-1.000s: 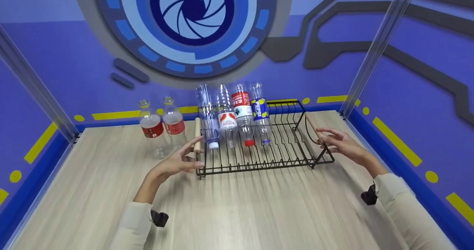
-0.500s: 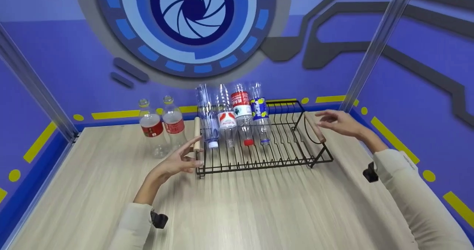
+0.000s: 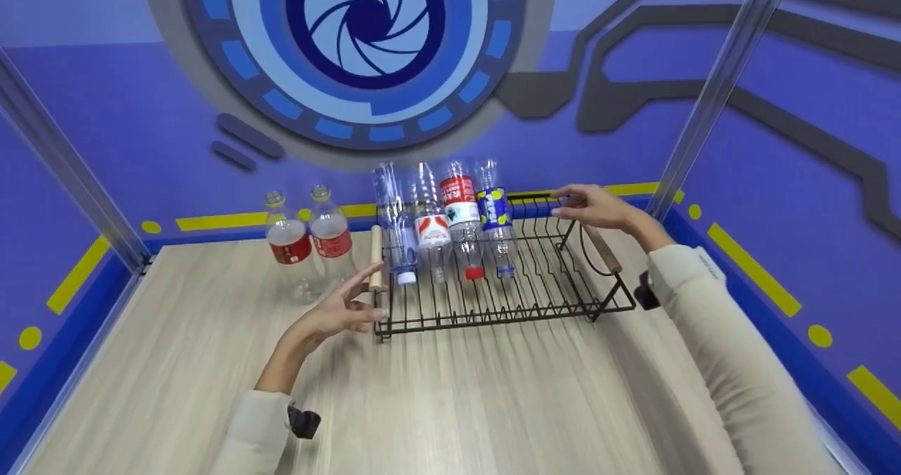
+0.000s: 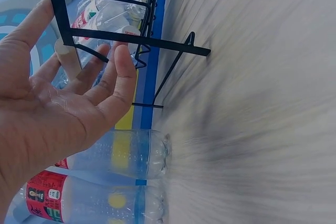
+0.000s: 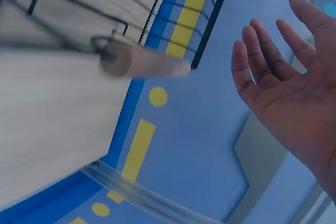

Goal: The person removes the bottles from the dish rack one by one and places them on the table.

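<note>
A black wire dish rack (image 3: 493,317) with wooden handles stands on the table. My left hand (image 3: 331,319) holds its left end, fingers loosely curved about the wooden handle (image 3: 376,257) and thumb by the frame. The left wrist view shows the left hand (image 4: 68,93) with the black bar between thumb and fingers. My right hand (image 3: 595,207) hovers over the rack's back right corner, its palm seen in the right wrist view. Nothing is in it. Several plastic bottles lean upside down in the rack, among them one with a blue label (image 3: 494,207) and one red-capped bottle (image 3: 461,211).
Two bottles with red labels, a left one (image 3: 290,250) and a right one (image 3: 331,241), stand upright left of the rack. A purple-blue printed wall (image 3: 450,134) rises behind the table (image 3: 450,397). The rack's right wooden handle (image 3: 602,250) lies below my right forearm.
My right hand has left the rack's right handle, risen, and moved left over the back right corner. The left hand, rack and bottles stay in place.
</note>
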The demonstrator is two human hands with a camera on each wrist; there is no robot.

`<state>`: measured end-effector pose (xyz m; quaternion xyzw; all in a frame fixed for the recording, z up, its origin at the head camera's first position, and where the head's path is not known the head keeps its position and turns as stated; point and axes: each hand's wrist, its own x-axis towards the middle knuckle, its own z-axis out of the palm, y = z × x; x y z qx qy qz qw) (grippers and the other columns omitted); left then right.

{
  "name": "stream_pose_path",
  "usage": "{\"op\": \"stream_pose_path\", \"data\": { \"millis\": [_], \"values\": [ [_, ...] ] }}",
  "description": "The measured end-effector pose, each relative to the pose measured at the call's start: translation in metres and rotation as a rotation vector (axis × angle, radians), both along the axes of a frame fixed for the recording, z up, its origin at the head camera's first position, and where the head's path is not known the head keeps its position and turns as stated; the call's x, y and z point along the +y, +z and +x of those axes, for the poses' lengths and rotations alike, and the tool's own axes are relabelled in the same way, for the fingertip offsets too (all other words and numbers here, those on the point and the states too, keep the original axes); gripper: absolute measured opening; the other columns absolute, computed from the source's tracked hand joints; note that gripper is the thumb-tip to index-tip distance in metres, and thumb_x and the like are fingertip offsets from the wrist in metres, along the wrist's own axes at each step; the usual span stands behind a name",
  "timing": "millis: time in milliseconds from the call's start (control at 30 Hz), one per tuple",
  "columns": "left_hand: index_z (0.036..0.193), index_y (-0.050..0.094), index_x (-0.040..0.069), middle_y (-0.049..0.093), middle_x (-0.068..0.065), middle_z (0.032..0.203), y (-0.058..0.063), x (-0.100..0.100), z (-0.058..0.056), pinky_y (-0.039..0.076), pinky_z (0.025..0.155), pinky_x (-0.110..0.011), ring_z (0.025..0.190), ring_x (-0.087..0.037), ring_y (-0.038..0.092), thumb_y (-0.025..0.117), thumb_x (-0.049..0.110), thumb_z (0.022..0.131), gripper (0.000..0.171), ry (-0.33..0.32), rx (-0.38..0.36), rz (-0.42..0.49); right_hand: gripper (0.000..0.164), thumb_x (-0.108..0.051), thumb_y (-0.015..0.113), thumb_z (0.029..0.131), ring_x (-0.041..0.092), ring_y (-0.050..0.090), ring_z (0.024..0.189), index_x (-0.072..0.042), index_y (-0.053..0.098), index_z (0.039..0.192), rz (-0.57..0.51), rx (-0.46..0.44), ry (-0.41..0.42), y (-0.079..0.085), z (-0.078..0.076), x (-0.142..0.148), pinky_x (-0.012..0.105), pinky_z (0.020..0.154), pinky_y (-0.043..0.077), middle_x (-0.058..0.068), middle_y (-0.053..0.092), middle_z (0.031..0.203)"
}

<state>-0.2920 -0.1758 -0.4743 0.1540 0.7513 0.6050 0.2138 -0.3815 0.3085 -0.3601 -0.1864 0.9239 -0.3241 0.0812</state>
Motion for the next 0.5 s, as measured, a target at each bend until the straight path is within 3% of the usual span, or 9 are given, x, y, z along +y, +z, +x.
{"op": "stream_pose_path", "data": {
  "millis": [133,300,500],
  "values": [
    [0.164,0.020,0.030,0.032,-0.019,0.164,-0.001,-0.001,0.002,0.058,0.090,-0.047,0.123,-0.027,0.059,0.075,0.018,0.094,0.090,0.021,-0.011,0.003,0.059,-0.030,0.059,0.104,0.040,0.061,0.118,0.001,0.043,0.151,0.000,-0.129,0.009,-0.011,-0.008,-0.021,0.050,0.098,0.054,0.030,0.060,0.133],
    [0.164,0.019,0.032,0.032,-0.018,0.164,-0.002,0.000,0.002,0.057,0.091,-0.047,0.123,-0.025,0.059,0.075,0.019,0.094,0.090,-0.003,-0.017,0.012,0.065,-0.030,0.055,0.106,0.046,0.054,0.130,0.003,0.030,0.157,0.006,-0.301,-0.005,-0.024,-0.013,-0.039,0.051,0.102,0.052,0.032,0.051,0.146],
    [0.164,0.020,0.034,0.028,-0.019,0.165,-0.002,0.001,0.001,0.057,0.092,-0.049,0.123,-0.026,0.058,0.071,0.015,0.096,0.087,-0.007,-0.010,0.020,0.080,-0.038,0.053,0.106,0.046,0.037,0.145,-0.003,0.009,0.163,-0.053,-0.535,-0.037,-0.030,-0.016,-0.063,0.055,0.118,0.037,0.031,0.035,0.158]
  ]
}}
